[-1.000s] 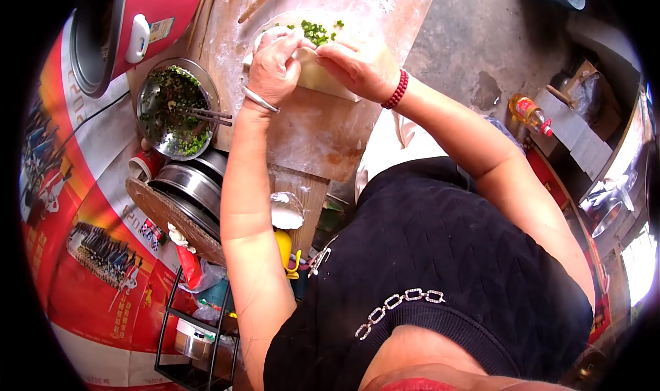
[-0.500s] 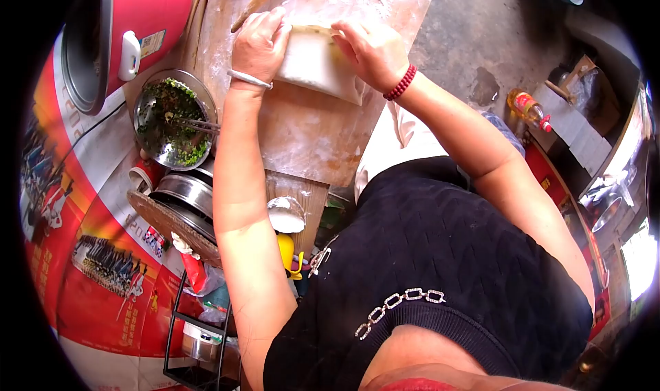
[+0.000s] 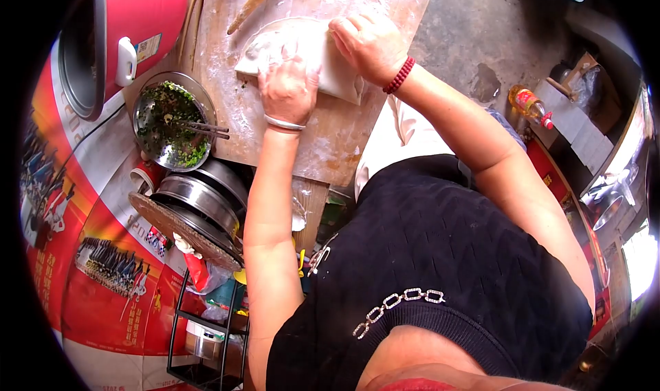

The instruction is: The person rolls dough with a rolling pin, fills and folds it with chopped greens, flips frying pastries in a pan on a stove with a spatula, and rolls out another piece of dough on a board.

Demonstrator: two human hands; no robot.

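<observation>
A folded white sheet of dough lies on the floured wooden board. My left hand, with a silver bangle at the wrist, rests palm down on its left part, fingers stretched forward and slightly blurred. My right hand, wearing a red bead bracelet, has its fingers curled together at the dough's far edge and pinches it; the fingertips are partly hidden. Small green bits show beside the dough near my left hand.
Left of the board stands a glass bowl of chopped greens with chopsticks in it. A red rice cooker is behind it. Stacked metal pans sit nearer me. A rolling pin lies at the board's far side.
My left hand has let go of the dough's far edge and come back toward me and right, onto the dough. The left part now lies folded over. My right hand has barely moved.
</observation>
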